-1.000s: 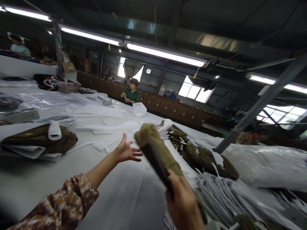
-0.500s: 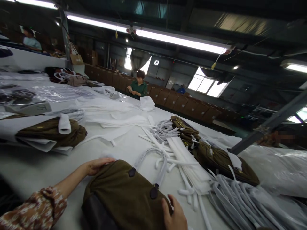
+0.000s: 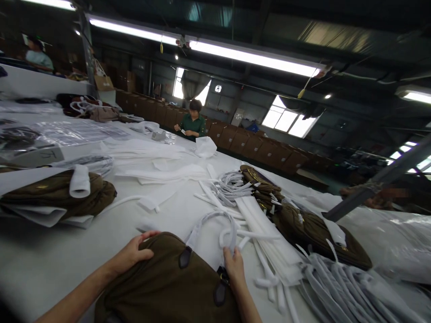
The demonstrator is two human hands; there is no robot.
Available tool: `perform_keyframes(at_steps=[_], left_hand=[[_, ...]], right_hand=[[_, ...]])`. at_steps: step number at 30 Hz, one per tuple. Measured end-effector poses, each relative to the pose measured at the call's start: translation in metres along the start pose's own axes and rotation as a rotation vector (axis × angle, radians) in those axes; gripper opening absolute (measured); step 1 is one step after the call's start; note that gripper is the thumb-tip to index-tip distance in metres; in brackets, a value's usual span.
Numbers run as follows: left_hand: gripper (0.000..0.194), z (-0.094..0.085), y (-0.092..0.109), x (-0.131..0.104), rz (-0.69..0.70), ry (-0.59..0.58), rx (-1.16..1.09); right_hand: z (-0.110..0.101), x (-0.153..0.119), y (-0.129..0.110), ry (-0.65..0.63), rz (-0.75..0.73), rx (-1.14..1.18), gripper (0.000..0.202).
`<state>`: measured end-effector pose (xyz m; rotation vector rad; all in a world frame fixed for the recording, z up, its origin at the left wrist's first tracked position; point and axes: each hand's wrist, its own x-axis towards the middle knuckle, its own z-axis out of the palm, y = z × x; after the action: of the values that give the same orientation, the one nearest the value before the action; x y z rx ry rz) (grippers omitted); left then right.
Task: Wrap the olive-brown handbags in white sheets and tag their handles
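A broad white counter (image 3: 43, 255) spreads across the lower part of the view. Past its far side runs a long row of brown cartons (image 3: 242, 141), with bright tube lights (image 3: 256, 56) overhead. At the bottom centre, close to the person, is an olive-brown bag (image 3: 168, 287), cut off by the lower edge of the view. To its right lies a pile of similar bags (image 3: 313, 233), with a heap of greyish-white straps (image 3: 350, 282) in front of the pile. To its left, well apart from it, another brown bag (image 3: 59, 190) lies among white sheets. Narrow white strips (image 3: 266, 237) fan out between the middle bag and the pile, with a bundle of wrapped loops (image 3: 232, 186) just beyond them. On the far side of the counter, a co-worker in a dark green top (image 3: 193, 125) has a small white piece between the hands. The middle bag's handle (image 3: 202, 220), covered in a pale wrapping, arches away from its top. The person's left hand (image 3: 136, 251) grips the bag's upper left edge, thumb on the near face. The right hand (image 3: 235, 264) grasps the handle near its right end. A white roll (image 3: 80, 181) sits on the bag at left. Smallest are two dark tabs (image 3: 185, 257) where the handle joins the middle bag
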<state>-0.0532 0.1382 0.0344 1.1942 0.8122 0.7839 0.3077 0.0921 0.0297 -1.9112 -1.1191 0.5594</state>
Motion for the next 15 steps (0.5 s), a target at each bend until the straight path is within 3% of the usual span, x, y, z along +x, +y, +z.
perform_keyframes(at_steps=[4, 7, 9, 11, 13, 15], left_hand=[[0.069, -0.012, -0.010, -0.028, -0.092, 0.078, -0.044], [0.062, -0.019, -0.023, -0.037, -0.163, 0.203, 0.227], [0.060, -0.018, -0.027, -0.047, -0.104, 0.382, 0.478], [0.050, -0.012, -0.033, -0.069, 0.063, 0.527, 0.684], [0.035, 0.000, -0.044, -0.103, 0.252, 0.423, 0.813], [0.027, 0.017, -0.061, -0.141, 0.325, 0.140, 0.853]], right_hand=[[0.007, -0.008, -0.001, -0.066, -0.031, -0.061, 0.044], [0.027, -0.014, 0.004, -0.098, 0.064, -0.192, 0.030], [0.039, -0.014, 0.008, -0.100, 0.143, -0.285, 0.027], [0.045, -0.011, 0.013, -0.105, 0.190, -0.358, 0.028], [0.046, -0.007, 0.016, -0.121, 0.211, -0.410, 0.028], [0.045, -0.002, 0.018, -0.141, 0.222, -0.447, 0.027]])
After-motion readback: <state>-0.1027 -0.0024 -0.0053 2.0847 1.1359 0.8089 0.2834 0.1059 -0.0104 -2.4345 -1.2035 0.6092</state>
